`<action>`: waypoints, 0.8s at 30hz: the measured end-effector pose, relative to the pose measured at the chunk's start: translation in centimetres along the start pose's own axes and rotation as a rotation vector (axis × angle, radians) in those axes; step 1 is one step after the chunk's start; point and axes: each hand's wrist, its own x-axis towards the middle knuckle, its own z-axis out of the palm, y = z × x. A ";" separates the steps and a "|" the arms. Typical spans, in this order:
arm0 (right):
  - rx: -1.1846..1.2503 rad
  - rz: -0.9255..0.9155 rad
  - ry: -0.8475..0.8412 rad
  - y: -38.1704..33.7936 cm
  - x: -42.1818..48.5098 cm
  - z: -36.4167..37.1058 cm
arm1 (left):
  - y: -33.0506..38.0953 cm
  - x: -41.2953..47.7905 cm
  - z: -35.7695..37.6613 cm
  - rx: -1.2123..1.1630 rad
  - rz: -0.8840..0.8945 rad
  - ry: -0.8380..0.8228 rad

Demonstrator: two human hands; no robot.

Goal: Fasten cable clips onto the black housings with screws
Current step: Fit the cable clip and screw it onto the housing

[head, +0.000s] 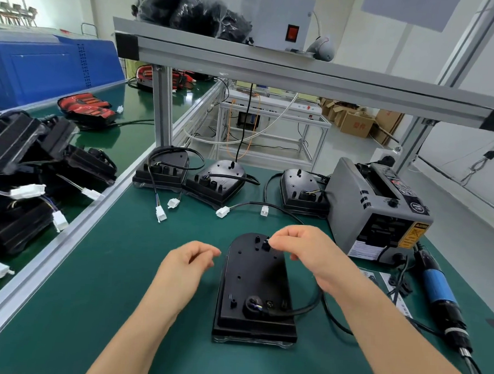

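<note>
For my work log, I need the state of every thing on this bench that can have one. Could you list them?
front housing, flat on mat, back up, cable attached.
cable clip, on housing's far end, pinched, no screw seen.
right hand, pinches the cable clip.
left hand, curled beside housing; contents unclear.
screwdriver, lying on mat, unheld.
back housings, three, flat, white plugs unconnected.

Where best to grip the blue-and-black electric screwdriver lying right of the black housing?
The blue-and-black electric screwdriver lies flat on the green mat, bit toward you, cord at the far end. Likely best: come down from above with the right hand and wrap its blue mid-barrel.
</note>
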 end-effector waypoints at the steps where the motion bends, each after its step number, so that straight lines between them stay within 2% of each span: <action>1: -0.004 0.030 -0.035 -0.3 0.5 0.0 | -0.2 0.4 0.1 0.026 0.001 0.001; 7: -0.144 0.085 -0.229 -0.2 0.8 2.2 | -0.7 0.6 1.0 0.062 0.050 -0.135; 16: -0.280 -0.026 -0.182 1.0 0.7 4.1 | -1.6 0.6 1.6 0.204 0.148 -0.164; 24: -0.400 -0.094 -0.121 1.6 0.9 4.5 | -2.4 0.9 1.7 0.267 0.165 -0.147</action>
